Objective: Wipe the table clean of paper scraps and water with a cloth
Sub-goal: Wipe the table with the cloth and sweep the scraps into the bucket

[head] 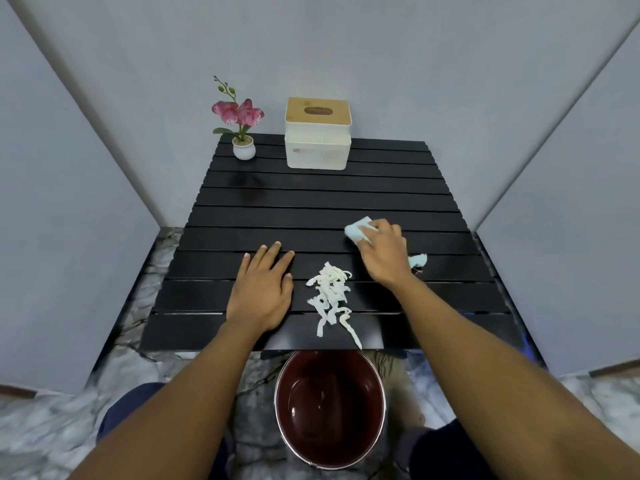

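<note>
1. Right hand (382,252) has its fingers (367,233) curled over the light blue cloth (358,230), pressing it on the dark slatted surface (311,199).
2. Left hand (263,289) lies flat, fingers spread, holding nothing.
3. Paper scraps (330,296) look gathered in a pile near the front edge, just above the red bucket (330,407) on the floor, so I'd guess halfway done.
4. Can't make out any water.
5. Tissue box (317,133) label is blurred, unreadable.
</note>
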